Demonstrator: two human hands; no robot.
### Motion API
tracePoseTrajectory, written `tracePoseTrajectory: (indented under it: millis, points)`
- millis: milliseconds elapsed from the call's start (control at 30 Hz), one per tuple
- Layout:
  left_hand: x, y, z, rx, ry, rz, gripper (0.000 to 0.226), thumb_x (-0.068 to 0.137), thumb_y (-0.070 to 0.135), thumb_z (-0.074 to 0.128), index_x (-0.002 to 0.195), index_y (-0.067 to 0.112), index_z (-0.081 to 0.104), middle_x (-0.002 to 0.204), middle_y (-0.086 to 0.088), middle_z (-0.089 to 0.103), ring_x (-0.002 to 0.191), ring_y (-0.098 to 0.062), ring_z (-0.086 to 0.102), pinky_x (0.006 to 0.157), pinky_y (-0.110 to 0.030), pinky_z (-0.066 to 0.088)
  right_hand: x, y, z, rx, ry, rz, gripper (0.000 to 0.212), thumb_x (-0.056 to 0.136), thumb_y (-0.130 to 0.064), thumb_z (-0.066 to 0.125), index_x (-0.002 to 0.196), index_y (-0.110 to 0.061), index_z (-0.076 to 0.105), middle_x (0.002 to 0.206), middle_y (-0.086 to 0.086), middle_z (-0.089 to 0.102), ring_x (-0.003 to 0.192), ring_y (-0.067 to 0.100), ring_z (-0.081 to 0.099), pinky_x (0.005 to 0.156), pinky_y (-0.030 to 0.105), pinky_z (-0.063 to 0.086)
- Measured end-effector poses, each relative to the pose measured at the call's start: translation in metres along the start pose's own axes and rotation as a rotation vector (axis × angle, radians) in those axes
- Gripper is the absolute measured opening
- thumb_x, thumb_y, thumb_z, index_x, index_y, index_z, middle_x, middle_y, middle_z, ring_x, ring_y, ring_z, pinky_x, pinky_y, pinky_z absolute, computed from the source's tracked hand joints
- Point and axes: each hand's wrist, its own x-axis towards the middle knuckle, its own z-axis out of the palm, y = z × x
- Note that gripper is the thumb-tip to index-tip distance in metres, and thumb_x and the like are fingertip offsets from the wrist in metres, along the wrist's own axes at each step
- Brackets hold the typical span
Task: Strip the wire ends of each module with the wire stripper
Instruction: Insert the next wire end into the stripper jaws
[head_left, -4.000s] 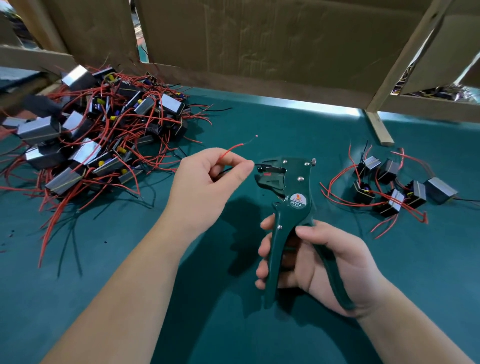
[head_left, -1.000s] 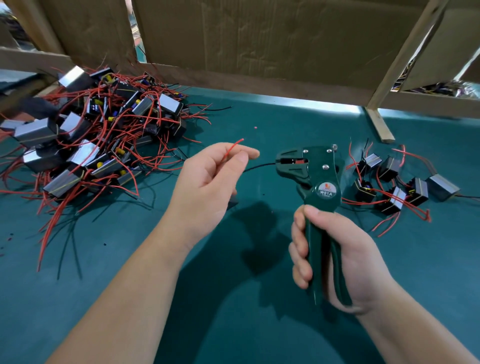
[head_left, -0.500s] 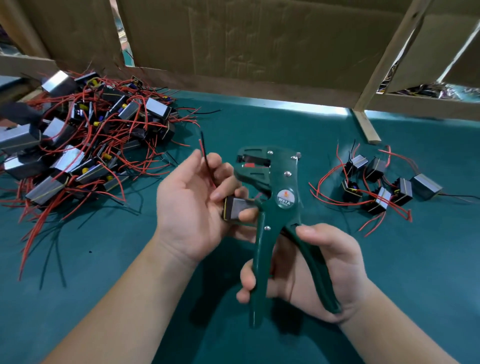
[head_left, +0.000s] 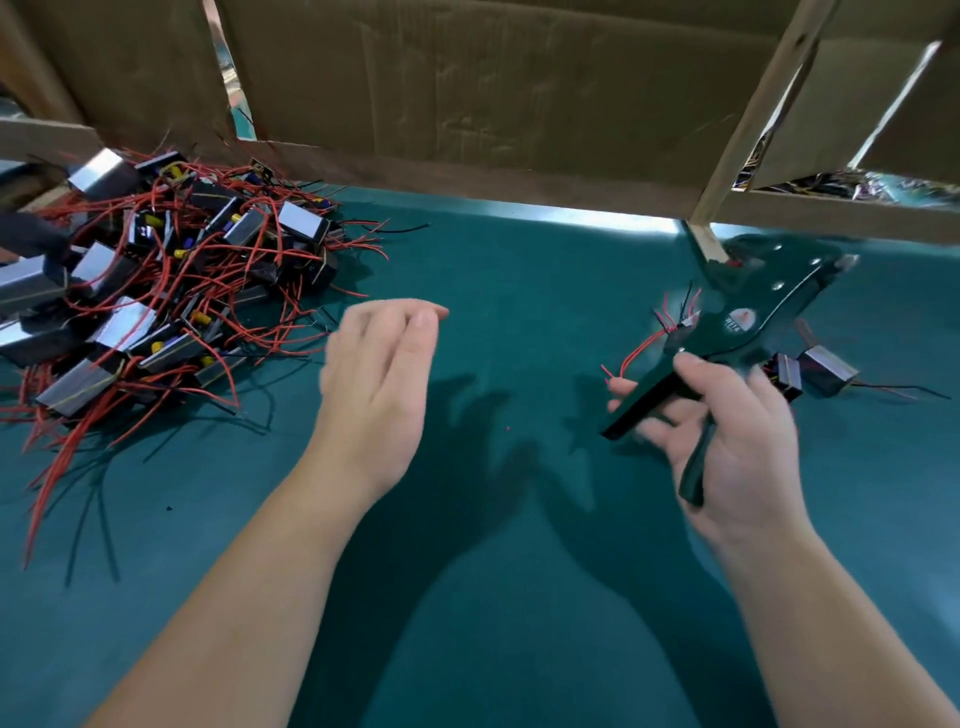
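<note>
My left hand (head_left: 379, 374) hovers over the middle of the green mat with its fingers loosely curled, and it holds nothing. My right hand (head_left: 727, 431) grips the handles of the dark green wire stripper (head_left: 748, 312), whose blurred head points up and right over the small group of modules (head_left: 826, 369) at the right. Red and black wire ends (head_left: 636, 353) stick out to the left of the stripper, but blur hides which module they belong to. A big heap of modules with tangled red wires (head_left: 156, 270) lies at the far left.
A cardboard wall (head_left: 467, 88) closes off the back of the green mat (head_left: 493, 519). A slanted wooden post (head_left: 727, 171) meets the mat at the back right, just behind the stripper. A tiny red scrap (head_left: 508, 428) lies between my hands.
My left hand has let go of the module and its wires and is now empty. My right hand swung the stripper right, over the small group of modules.
</note>
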Motion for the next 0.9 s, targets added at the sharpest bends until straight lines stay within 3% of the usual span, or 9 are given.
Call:
tracePoseTrajectory:
  millis: [100, 200, 267, 333, 433, 533, 633, 800, 900]
  points:
    - [0.004, -0.004, -0.005, 0.134, 0.079, -0.120, 0.027, 0.091, 0.049, 0.040, 0.107, 0.039, 0.058, 0.116, 0.016, 0.040, 0.117, -0.005, 0.030, 0.112, -0.040, 0.021, 0.001, -0.002, -0.007, -0.108, 0.039, -0.058, 0.009, 0.076, -0.023, 0.064, 0.081, -0.030, 0.062, 0.095, 0.008, 0.060, 0.094, 0.043, 0.067, 0.076, 0.057, 0.056]
    - [0.009, -0.006, -0.008, 0.177, 0.105, -0.187, 0.022, 0.096, 0.037, 0.045, 0.114, 0.035, 0.057, 0.122, 0.011, 0.036, 0.123, -0.010, 0.028, 0.113, -0.042, 0.020, 0.002, -0.005, -0.008, -0.227, 0.034, -0.124, 0.015, 0.075, -0.025, 0.066, 0.080, -0.038, 0.070, 0.134, 0.018, 0.049, 0.102, 0.042, 0.064, 0.074, 0.058, 0.054]
    - [0.010, -0.007, -0.010, 0.181, 0.113, -0.196, 0.025, 0.095, 0.036, 0.045, 0.117, 0.034, 0.057, 0.123, 0.012, 0.035, 0.123, -0.010, 0.027, 0.113, -0.042, 0.020, 0.005, -0.005, -0.011, -0.139, -0.064, -0.092, 0.017, 0.075, -0.019, 0.064, 0.092, -0.022, 0.065, 0.116, 0.022, 0.056, 0.088, 0.042, 0.066, 0.072, 0.059, 0.055]
    - [0.010, -0.007, -0.009, 0.180, 0.108, -0.204, 0.025, 0.095, 0.037, 0.045, 0.117, 0.036, 0.056, 0.121, 0.014, 0.033, 0.119, -0.007, 0.026, 0.112, -0.042, 0.020, 0.007, -0.003, -0.011, 0.011, -0.191, 0.041, 0.037, 0.073, -0.014, 0.066, 0.106, -0.008, 0.051, 0.098, 0.018, 0.054, 0.076, 0.041, 0.066, 0.066, 0.055, 0.055]
    - [0.010, -0.008, -0.008, 0.205, 0.108, -0.203, 0.025, 0.094, 0.037, 0.046, 0.117, 0.037, 0.056, 0.120, 0.015, 0.032, 0.113, -0.006, 0.025, 0.111, -0.039, 0.019, 0.007, 0.002, -0.005, 0.093, -0.241, 0.204, 0.040, 0.069, -0.013, 0.069, 0.101, -0.009, 0.044, 0.092, 0.012, 0.048, 0.074, 0.043, 0.066, 0.063, 0.055, 0.055]
    - [0.011, -0.010, -0.010, 0.221, 0.144, -0.188, 0.025, 0.094, 0.037, 0.047, 0.117, 0.036, 0.056, 0.120, 0.015, 0.033, 0.120, -0.008, 0.027, 0.106, -0.032, 0.017, 0.012, 0.006, -0.003, 0.108, -0.156, 0.245, 0.036, 0.072, -0.010, 0.068, 0.098, -0.011, 0.043, 0.095, 0.012, 0.047, 0.078, 0.044, 0.067, 0.066, 0.056, 0.055]
    - [0.013, -0.013, -0.013, 0.250, 0.191, -0.185, 0.026, 0.093, 0.038, 0.049, 0.118, 0.035, 0.057, 0.124, 0.013, 0.035, 0.123, -0.009, 0.026, 0.099, -0.029, 0.014, 0.015, 0.006, -0.006, 0.019, -0.091, 0.140, 0.017, 0.085, -0.007, 0.061, 0.096, -0.012, 0.049, 0.100, 0.018, 0.052, 0.079, 0.042, 0.066, 0.069, 0.058, 0.055]
    - [0.016, -0.018, -0.019, 0.503, 0.250, -0.176, 0.034, 0.088, 0.033, 0.054, 0.121, 0.030, 0.054, 0.139, -0.002, 0.034, 0.130, -0.025, 0.025, 0.110, -0.041, 0.015, 0.015, 0.009, -0.006, 0.128, -0.191, 0.189, 0.013, 0.078, -0.010, 0.061, 0.089, -0.012, 0.053, 0.094, 0.012, 0.055, 0.077, 0.044, 0.066, 0.067, 0.058, 0.055]
    - [0.017, -0.025, -0.026, 0.652, 0.221, -0.276, 0.047, 0.085, 0.035, 0.055, 0.131, 0.028, 0.047, 0.153, -0.016, 0.019, 0.141, -0.033, 0.010, 0.114, -0.048, 0.006, 0.019, 0.013, -0.002, 0.107, -0.071, 0.233, 0.018, 0.088, -0.008, 0.059, 0.100, -0.011, 0.045, 0.099, 0.011, 0.048, 0.079, 0.044, 0.067, 0.065, 0.054, 0.056]
